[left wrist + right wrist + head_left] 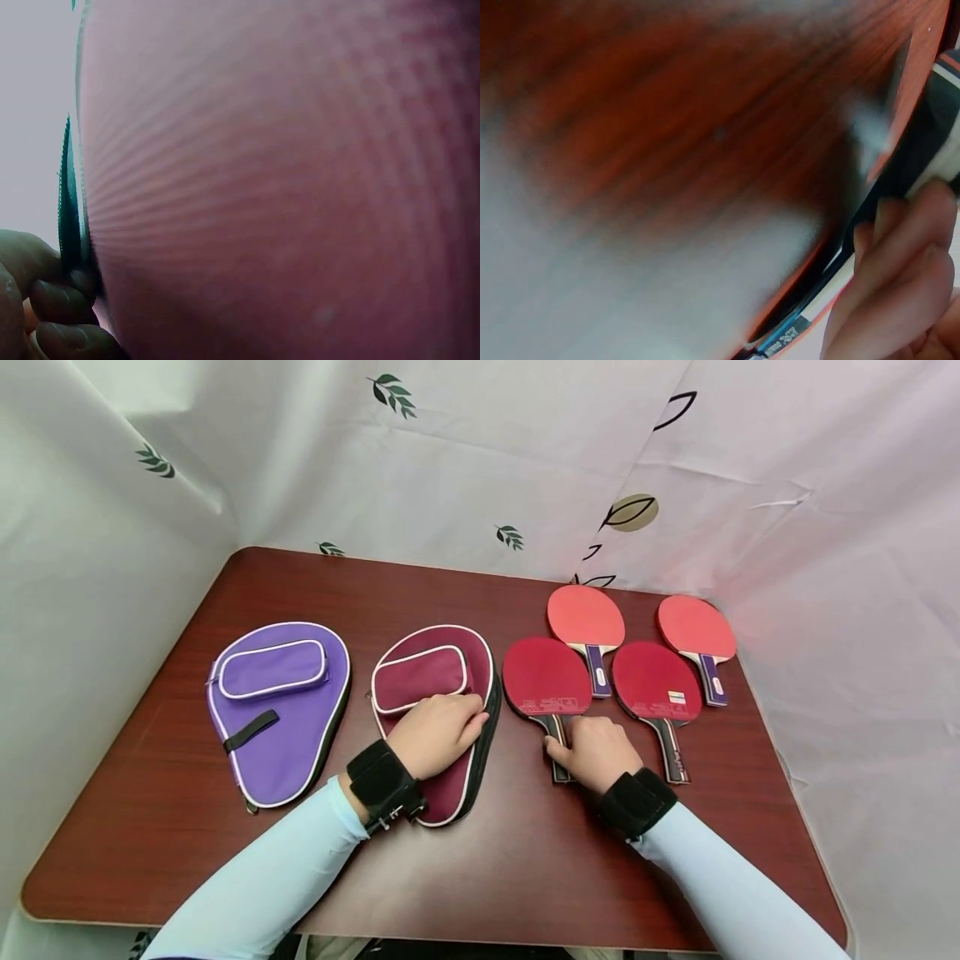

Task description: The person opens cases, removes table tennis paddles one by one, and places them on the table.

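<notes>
My left hand [437, 735] lies across the maroon paddle case [448, 789], its fingers at the case's right edge. In the left wrist view the curled fingers [64, 304] pinch that edge beside a dark strip, and blurred maroon cloth fills most of the frame. My right hand [596, 752] grips the dark handle of the nearer left table tennis paddle [546, 675], its red face up on the table. The right wrist view has curled fingers [900, 277] around the handle. A second dark-handled paddle [656, 681] lies just right of that hand.
A purple paddle case [288, 735] lies flat on the left of the brown table [187, 852]. Behind the nearer paddles lie two lighter red ones, a left paddle [585, 614] and a right paddle [696, 625]. White leaf-print cloth [450, 460] hangs around the table.
</notes>
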A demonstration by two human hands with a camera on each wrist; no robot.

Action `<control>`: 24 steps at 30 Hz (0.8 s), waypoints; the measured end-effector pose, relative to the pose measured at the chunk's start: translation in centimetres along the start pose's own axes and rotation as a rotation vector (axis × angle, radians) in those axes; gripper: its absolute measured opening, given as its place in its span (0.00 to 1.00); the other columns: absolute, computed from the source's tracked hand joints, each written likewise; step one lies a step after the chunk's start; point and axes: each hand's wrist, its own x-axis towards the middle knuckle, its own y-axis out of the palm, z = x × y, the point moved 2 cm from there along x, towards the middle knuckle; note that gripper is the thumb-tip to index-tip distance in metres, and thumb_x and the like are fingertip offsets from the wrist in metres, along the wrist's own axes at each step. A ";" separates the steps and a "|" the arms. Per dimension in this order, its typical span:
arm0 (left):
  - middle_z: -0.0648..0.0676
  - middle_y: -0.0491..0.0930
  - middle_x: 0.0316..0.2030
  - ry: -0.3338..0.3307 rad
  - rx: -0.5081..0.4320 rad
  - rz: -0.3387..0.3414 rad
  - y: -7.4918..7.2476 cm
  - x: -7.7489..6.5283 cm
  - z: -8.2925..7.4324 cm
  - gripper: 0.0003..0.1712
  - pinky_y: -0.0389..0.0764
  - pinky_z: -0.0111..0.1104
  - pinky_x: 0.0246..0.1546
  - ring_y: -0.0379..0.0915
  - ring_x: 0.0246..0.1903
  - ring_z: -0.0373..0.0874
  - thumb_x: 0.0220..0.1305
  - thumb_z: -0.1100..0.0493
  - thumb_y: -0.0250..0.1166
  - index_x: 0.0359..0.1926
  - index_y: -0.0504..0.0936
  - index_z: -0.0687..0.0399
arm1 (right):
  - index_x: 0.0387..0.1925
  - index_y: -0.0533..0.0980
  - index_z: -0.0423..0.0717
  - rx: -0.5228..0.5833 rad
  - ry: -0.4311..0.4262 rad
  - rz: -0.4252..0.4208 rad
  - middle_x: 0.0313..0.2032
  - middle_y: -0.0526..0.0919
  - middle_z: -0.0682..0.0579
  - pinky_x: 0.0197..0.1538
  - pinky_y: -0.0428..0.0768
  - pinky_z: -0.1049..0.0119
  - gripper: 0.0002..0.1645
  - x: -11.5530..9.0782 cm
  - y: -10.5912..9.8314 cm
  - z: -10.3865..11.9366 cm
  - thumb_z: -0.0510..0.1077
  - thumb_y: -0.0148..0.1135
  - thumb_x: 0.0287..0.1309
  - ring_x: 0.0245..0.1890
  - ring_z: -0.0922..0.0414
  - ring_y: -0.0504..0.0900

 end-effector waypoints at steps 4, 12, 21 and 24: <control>0.46 0.69 0.21 -0.025 0.019 0.056 -0.9 0.3 -1.4 0.16 0.75 0.41 0.31 0.71 0.25 0.46 0.80 0.58 0.63 0.30 0.73 0.49 | 0.13 0.70 0.50 0.008 -0.001 0.011 0.12 0.68 0.53 0.23 0.63 0.60 0.32 0.0 -0.1 -0.1 0.55 0.71 0.70 0.16 0.54 0.69; 0.45 0.68 0.20 -0.011 -0.028 0.032 -0.3 0.5 -1.1 0.16 0.74 0.42 0.29 0.70 0.23 0.46 0.79 0.58 0.63 0.29 0.72 0.48 | 0.13 0.71 0.51 0.049 0.003 0.015 0.12 0.68 0.55 0.22 0.61 0.60 0.33 -0.3 -0.2 -0.5 0.58 0.73 0.71 0.15 0.55 0.68; 0.40 0.64 0.18 -0.017 -0.093 -0.124 -1.2 -0.6 -1.1 0.19 0.66 0.37 0.22 0.63 0.19 0.38 0.74 0.56 0.63 0.24 0.69 0.43 | 0.30 0.84 0.54 0.356 -0.208 -0.027 0.19 0.79 0.63 0.28 0.76 0.63 0.12 -2.3 -1.7 2.9 0.48 0.73 0.73 0.20 0.64 0.77; 0.39 0.65 0.17 -0.035 -0.120 -0.181 -3.1 -1.3 -2.2 0.20 0.64 0.34 0.21 0.62 0.18 0.34 0.71 0.59 0.65 0.22 0.70 0.44 | 0.36 0.88 0.51 0.538 -0.316 0.072 0.24 0.86 0.61 0.30 0.82 0.65 0.06 -2.5 -1.8 5.6 0.44 0.74 0.72 0.22 0.63 0.85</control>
